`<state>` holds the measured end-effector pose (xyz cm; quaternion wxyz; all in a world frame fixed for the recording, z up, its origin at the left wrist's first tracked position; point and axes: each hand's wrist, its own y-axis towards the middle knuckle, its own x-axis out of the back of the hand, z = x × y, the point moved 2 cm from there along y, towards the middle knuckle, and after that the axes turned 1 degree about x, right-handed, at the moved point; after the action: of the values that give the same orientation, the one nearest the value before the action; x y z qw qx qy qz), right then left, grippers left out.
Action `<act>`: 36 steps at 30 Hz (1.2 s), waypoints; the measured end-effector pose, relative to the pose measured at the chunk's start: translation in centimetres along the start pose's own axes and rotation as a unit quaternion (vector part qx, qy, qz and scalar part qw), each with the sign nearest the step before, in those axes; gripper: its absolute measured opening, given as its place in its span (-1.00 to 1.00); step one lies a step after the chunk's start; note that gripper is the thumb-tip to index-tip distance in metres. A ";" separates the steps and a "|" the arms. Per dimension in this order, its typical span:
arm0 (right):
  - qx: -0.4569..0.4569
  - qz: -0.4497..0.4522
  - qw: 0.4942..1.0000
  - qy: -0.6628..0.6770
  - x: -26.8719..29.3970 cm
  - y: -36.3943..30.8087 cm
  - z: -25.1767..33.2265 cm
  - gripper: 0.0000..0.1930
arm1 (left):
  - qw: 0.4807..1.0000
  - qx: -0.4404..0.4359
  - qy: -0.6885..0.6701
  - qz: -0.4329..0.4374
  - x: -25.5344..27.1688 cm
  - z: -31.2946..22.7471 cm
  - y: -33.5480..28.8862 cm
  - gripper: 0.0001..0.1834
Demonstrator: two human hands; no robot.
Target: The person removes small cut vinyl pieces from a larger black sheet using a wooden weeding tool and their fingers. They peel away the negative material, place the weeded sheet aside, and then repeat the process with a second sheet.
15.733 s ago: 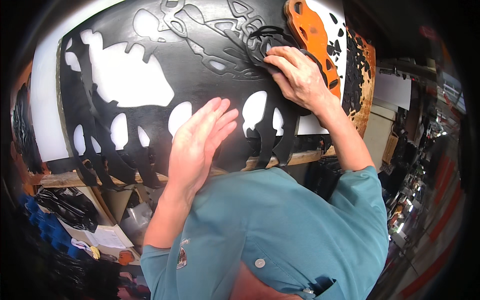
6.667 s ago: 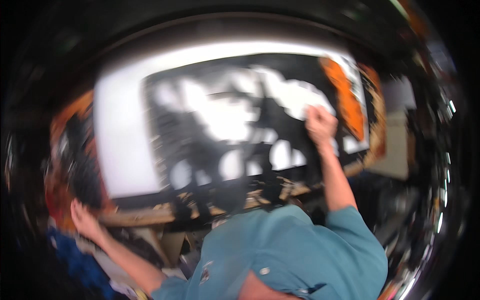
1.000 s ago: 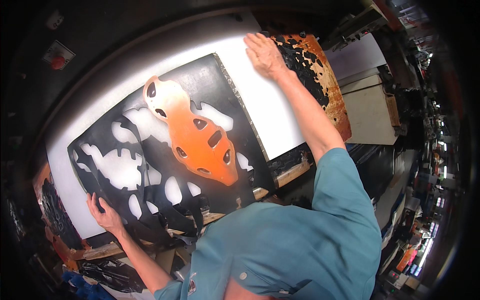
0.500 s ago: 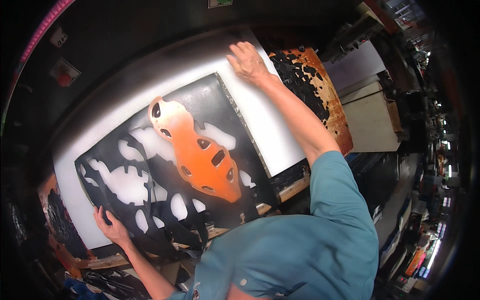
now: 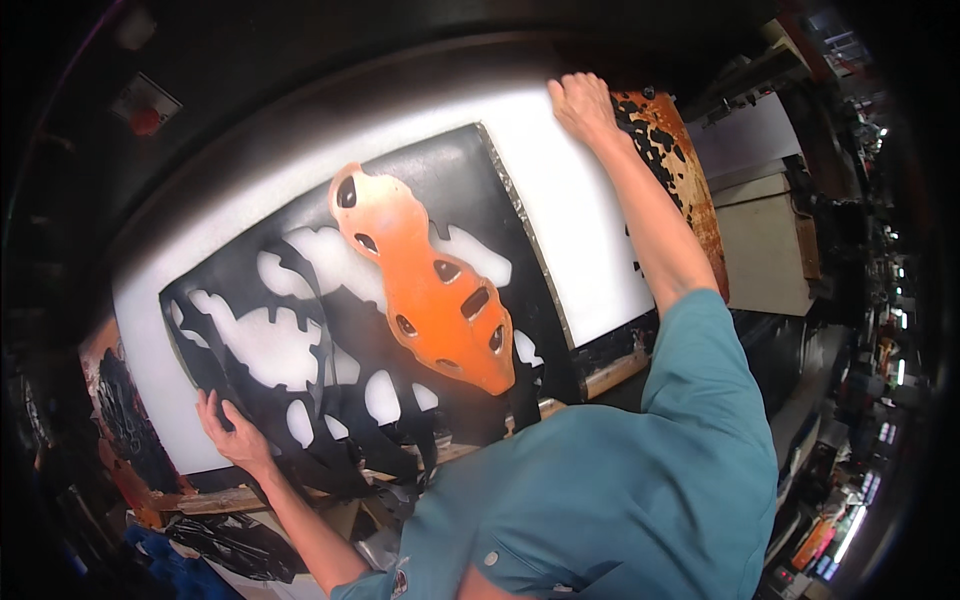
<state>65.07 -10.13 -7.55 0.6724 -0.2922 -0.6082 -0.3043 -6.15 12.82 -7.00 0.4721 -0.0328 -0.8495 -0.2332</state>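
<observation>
Hidden and unreadable parts at the white tabletop

The near edge of the tabletop is covered by the teal sleeve. The fingertips of the right hand are lost against the dark far edge, so its grip cannot be judged. The cluttered shelves beyond the right edge are too small and dim to be made out.

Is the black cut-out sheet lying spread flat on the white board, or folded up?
Mostly spread flat: the black sheet lies open on the white board, the orange template on it; its lower strips hang over the edge.
</observation>
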 end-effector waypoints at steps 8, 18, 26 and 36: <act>0.179 -0.102 0.976 0.072 -0.6 -25.8 -0.3 -0.43 | 0.999 0.006 -0.050 0.007 -0.2 0.6 0.2 -0.60; 0.051 -0.238 0.963 0.114 1.0 -22.5 -7.1 -0.60 | 0.999 -0.027 -0.019 0.007 0.1 0.6 0.4 -0.59; 0.113 -0.160 0.977 0.081 -1.1 -17.9 -4.2 -0.48 | 0.999 -0.014 -0.046 0.009 -0.2 0.6 0.6 -0.62; 0.226 -0.007 0.911 0.344 3.2 -30.9 14.0 0.01 | 1.000 0.006 -0.004 -0.017 0.1 -0.2 0.1 -0.62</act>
<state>32.72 -19.48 -2.36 0.8857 -0.0056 -0.3942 -0.2451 -5.99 12.81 -6.81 0.4645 -0.0163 -0.8534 -0.2362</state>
